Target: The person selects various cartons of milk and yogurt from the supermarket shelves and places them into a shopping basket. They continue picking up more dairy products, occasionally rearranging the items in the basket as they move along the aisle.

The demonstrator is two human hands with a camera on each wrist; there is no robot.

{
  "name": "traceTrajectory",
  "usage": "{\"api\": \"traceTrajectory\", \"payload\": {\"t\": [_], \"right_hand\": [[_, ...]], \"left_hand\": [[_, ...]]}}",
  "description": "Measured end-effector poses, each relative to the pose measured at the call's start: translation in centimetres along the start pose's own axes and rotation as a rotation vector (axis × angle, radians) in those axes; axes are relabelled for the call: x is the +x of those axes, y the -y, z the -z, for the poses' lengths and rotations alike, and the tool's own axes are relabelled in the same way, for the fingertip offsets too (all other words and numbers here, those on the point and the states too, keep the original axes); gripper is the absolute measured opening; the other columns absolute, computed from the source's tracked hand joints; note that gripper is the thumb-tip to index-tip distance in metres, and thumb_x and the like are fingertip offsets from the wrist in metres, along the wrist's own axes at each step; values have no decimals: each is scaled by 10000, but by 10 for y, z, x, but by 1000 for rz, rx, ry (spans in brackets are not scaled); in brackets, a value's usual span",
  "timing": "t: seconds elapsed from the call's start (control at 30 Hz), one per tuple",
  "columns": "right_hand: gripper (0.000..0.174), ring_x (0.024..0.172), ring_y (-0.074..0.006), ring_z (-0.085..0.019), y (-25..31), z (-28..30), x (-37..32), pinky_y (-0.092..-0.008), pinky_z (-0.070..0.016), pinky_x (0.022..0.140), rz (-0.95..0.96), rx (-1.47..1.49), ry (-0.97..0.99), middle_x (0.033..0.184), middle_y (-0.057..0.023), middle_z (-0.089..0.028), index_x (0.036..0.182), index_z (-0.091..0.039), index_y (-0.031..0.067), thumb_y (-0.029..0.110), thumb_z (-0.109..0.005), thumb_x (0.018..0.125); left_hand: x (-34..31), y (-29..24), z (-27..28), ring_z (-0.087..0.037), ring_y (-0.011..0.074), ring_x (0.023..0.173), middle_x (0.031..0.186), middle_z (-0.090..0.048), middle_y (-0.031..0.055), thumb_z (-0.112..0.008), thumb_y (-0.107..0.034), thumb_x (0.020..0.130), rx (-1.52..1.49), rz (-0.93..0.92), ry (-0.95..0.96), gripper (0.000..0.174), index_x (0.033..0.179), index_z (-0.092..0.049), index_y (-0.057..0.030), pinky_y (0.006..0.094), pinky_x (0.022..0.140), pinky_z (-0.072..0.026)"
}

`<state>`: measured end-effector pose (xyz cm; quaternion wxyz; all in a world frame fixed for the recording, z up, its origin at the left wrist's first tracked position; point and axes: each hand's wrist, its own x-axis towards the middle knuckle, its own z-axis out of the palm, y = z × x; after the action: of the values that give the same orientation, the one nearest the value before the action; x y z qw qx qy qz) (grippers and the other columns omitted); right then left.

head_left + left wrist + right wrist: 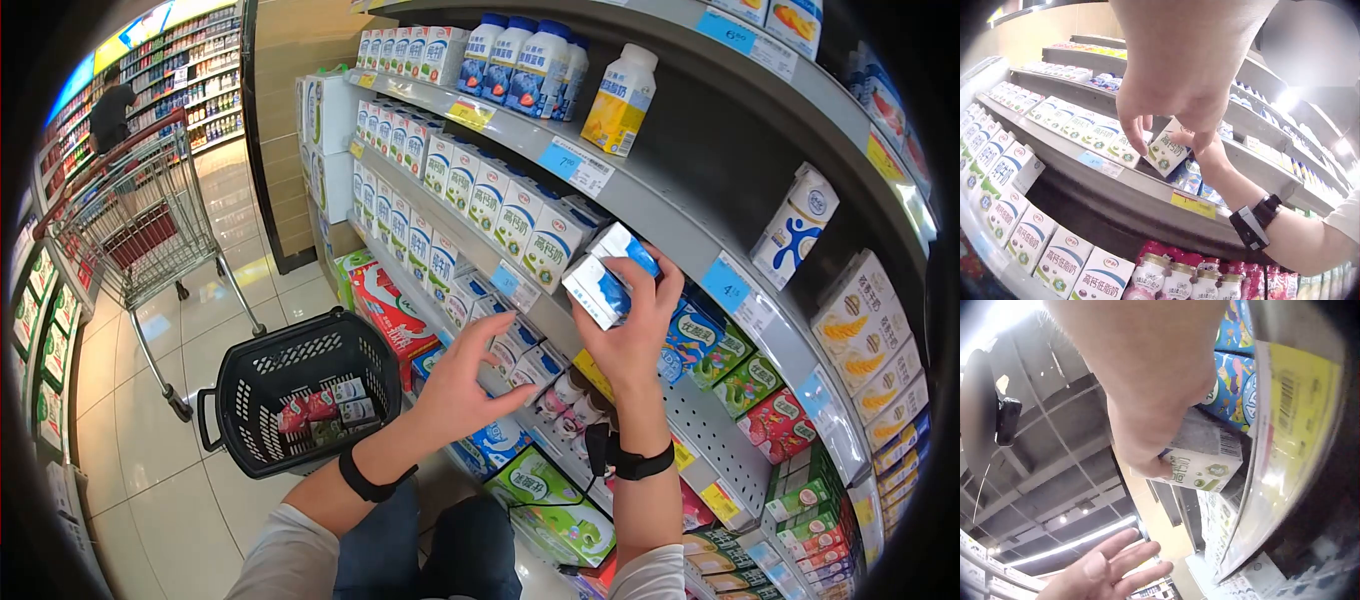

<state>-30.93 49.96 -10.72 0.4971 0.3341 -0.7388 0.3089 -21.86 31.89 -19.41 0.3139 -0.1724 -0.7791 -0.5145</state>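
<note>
My right hand (635,320) grips a white milk carton (598,292) with blue on its side, at the front edge of a dairy shelf. In the left wrist view the same milk carton (1166,152) tilts beside a row of matching cartons. The right wrist view shows the right thumb on the milk carton (1200,467), whose grey end carries a barcode. Part of the carton is hidden by the fingers. My left hand (455,385) hovers in front of the lower shelf, fingers spread, holding nothing. It also shows as an open left hand (1113,572) in the right wrist view.
A black shopping basket (235,375) with several small packs stands on the floor at left. Behind it are a metal cart (150,230) and a person (110,115). Yogurt bottles (520,65) stand above; blue-patterned boxes (1232,387) sit next to the held carton.
</note>
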Motion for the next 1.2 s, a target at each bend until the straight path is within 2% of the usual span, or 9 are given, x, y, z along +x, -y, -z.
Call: {"api": "traceTrajectory", "payload": {"t": [0.4,0.5,0.6,0.67,0.73,0.93,1.07,1.13,1.2], "right_hand": [[482,1191,-397,-441,29,1,-14,-486,-402,979,-40,187,-86,1238,-202,-429,1016,-634,155,133,-852,587],[537,1161,-373,-444,65,2,-32,-474,-389,965,-38,217,-108,1195,-187,-427,1032,-602,155,174,-872,568],[618,1114,-349,-437,106,-1,-56,-462,-365,958,-96,315,-36,1176,-188,-423,1055,-563,135,216,-903,546],[657,1123,-353,-436,126,-9,-70,-459,-367,949,-172,383,0,1185,-189,-416,1073,-555,113,239,-924,545],[692,1140,-342,-434,139,-20,-81,-450,-371,959,-251,445,39,1214,-189,-400,1118,-532,101,224,-927,563],[825,1267,-261,-388,163,-67,-122,-400,-376,1040,-485,876,230,1362,-169,-299,1301,-389,73,112,-903,656],[861,1437,-310,-265,172,-93,-146,-456,-257,1172,-490,1175,378,1486,-184,-228,1391,-292,70,53,-821,712],[809,1378,-398,-353,168,-102,-157,-447,-324,1120,-567,1311,431,1494,-260,-278,1376,-391,29,94,-820,694],[720,1361,-401,-406,144,-97,-163,-453,-328,1126,-407,1028,633,1473,-244,-373,1359,-452,13,102,-777,723]], "left_hand": [[12,2,-12,-540,302,1241,1397,-483,192,-875,-168,704,-110,-20,-49,896,1435,-375,-27,354,856,-553],[6,-7,-10,-470,374,1326,1442,-443,245,-873,-141,666,52,-179,-152,967,1460,-337,-10,413,1014,-482],[-30,41,-9,-483,378,1321,1420,-462,260,-859,-156,727,-177,-38,-164,854,1413,-372,-10,454,1058,-457],[-36,26,8,-536,379,1263,1380,-484,277,-860,-175,747,39,-368,-340,764,1343,-413,-9,465,1029,-484],[-53,23,29,-617,267,1143,1294,-562,213,-806,-133,799,64,-226,-256,714,1350,-373,2,409,959,-531],[-98,39,81,-598,279,1178,1300,-566,221,-850,-177,747,72,79,-250,801,1365,-392,49,396,1009,-479],[-114,49,119,-616,226,1126,1215,-593,155,-907,-165,639,313,232,-243,871,1331,-409,11,353,962,-499],[-114,56,147,-643,208,1059,1144,-626,130,-907,-140,636,231,272,-248,814,1294,-443,-15,348,925,-519],[-120,77,185,-646,200,1056,1145,-646,123,-895,-126,646,353,390,-185,808,1309,-445,-18,335,932,-514]]}}
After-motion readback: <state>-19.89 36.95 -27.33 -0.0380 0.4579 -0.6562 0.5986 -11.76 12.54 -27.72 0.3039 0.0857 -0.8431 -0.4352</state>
